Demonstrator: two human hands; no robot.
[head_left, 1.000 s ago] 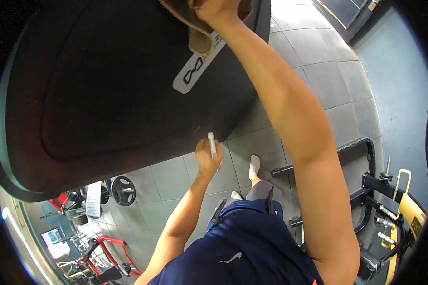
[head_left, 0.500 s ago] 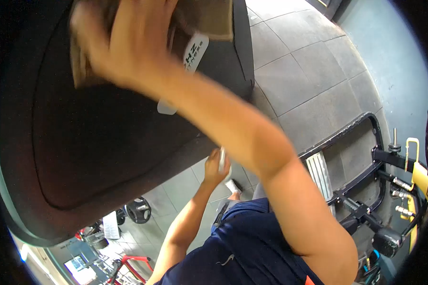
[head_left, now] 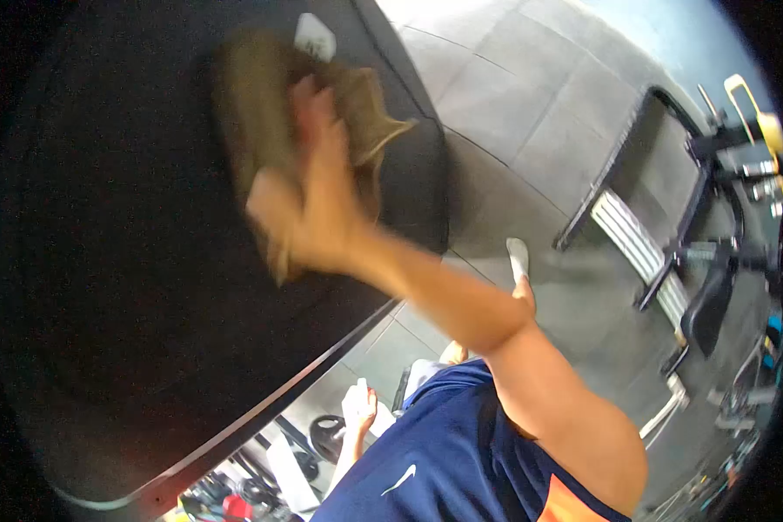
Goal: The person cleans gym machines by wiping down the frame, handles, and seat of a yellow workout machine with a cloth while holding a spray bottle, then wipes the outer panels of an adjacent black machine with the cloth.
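Observation:
My right hand [head_left: 317, 196] is pressed on a brown cloth [head_left: 261, 104], its fingers blurred by motion. The cloth lies bunched against a large black panel [head_left: 130, 261], and one corner of it sticks out to the right. A white label [head_left: 315, 36] with dark lettering shows on the panel just above the cloth. Lower down, beside my torso, my left hand [head_left: 357, 413] is closed around a small white object, which is too washed out to identify.
Grey floor tiles [head_left: 487, 104] run along the panel's right side. A black metal frame with a white ribbed footplate [head_left: 635, 244] stands at right, near yellow handles [head_left: 770, 130]. Weight plates [head_left: 326, 435] and other gym equipment are below the panel. My foot in a white shoe [head_left: 518, 258] is on the floor.
My right hand and the cloth have moved down and to the right across the panel, below the label they partly covered. My left hand has dropped lower, and the view has turned.

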